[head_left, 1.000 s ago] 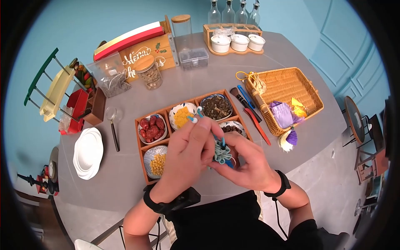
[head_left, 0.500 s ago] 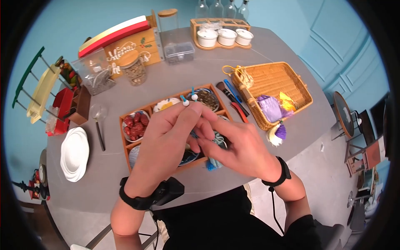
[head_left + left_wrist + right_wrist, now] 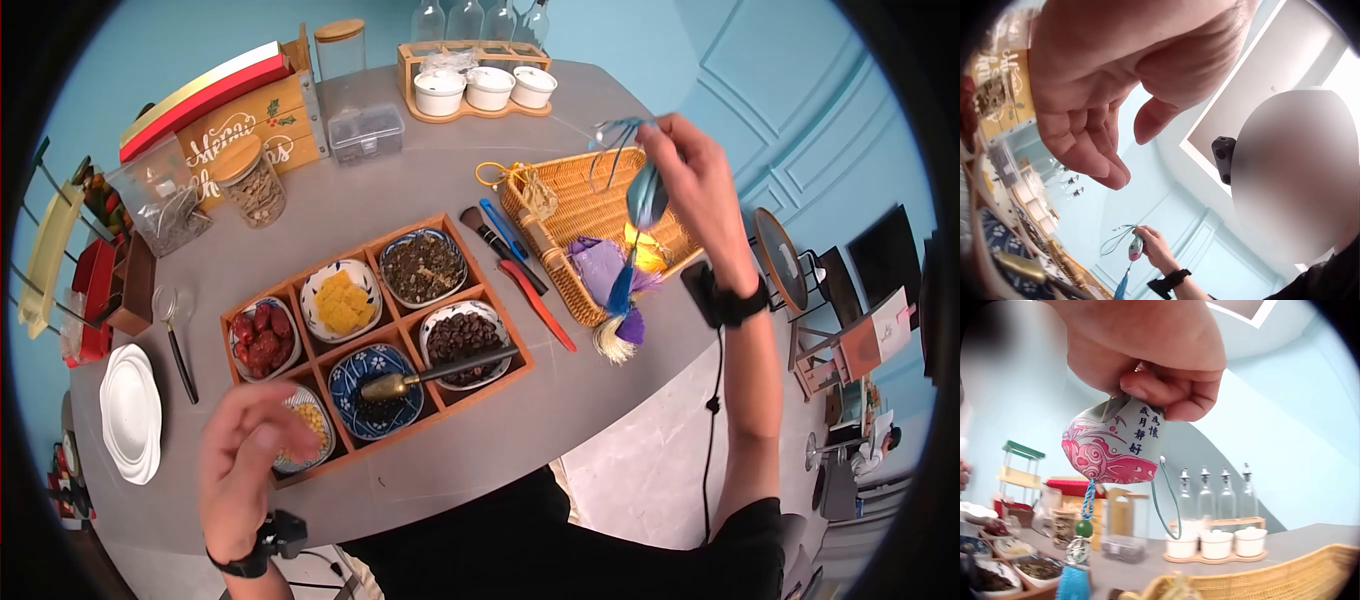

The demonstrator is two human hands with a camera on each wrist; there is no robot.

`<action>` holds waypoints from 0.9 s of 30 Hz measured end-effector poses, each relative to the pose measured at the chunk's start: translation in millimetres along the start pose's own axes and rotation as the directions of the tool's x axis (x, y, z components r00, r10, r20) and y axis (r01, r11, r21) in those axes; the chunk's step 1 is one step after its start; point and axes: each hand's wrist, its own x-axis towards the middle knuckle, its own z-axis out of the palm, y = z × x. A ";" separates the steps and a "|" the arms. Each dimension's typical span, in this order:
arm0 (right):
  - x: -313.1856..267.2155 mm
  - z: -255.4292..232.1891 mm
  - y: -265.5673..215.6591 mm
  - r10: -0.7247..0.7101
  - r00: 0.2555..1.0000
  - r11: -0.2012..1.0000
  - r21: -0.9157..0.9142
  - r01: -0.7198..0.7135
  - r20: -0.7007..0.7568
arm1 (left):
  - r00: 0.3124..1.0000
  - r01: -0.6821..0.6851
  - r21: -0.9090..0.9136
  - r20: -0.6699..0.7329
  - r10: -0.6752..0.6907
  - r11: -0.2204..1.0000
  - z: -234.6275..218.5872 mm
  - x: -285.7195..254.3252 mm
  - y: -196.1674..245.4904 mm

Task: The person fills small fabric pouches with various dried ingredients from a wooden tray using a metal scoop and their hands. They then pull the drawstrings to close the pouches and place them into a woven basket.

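A pale blue-green drawstring sachet (image 3: 647, 195) hangs by its gathered top from my right hand (image 3: 695, 170), which pinches it above the wicker basket (image 3: 570, 190). Thin cords trail loosely from it. In the right wrist view, the sachet (image 3: 1110, 440) shows pink patterns and dark characters, with a green bead and a blue tassel (image 3: 1074, 581) underneath. My left hand (image 3: 250, 450) holds nothing, fingers loosely bent, over the near-left corner of the divided wooden tray (image 3: 455, 403). Inside the basket lie a purple sachet (image 3: 597, 265) and a yellow one (image 3: 652, 252).
Bowls of red dates (image 3: 266, 340), yellow powder (image 3: 341, 304), dried herbs and dark beans fill the tray. A brass-headed scoop (image 3: 390, 387) lies across two bowls. A brush, blue pen and red-handled tool (image 3: 538, 305) separate tray from basket. White dishes (image 3: 130, 415) stand left.
My hands have parted. The right one has carried the sachet up and right over the basket; the left has let go and moved down-left. The view has shifted right.
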 end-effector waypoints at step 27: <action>63.7 118.4 165.2 0.219 0.881 0.950 -0.298 -0.094 0.419 | 0.970 0.092 0.100 -0.234 -0.067 0.991 7.2 -50.7 -47.3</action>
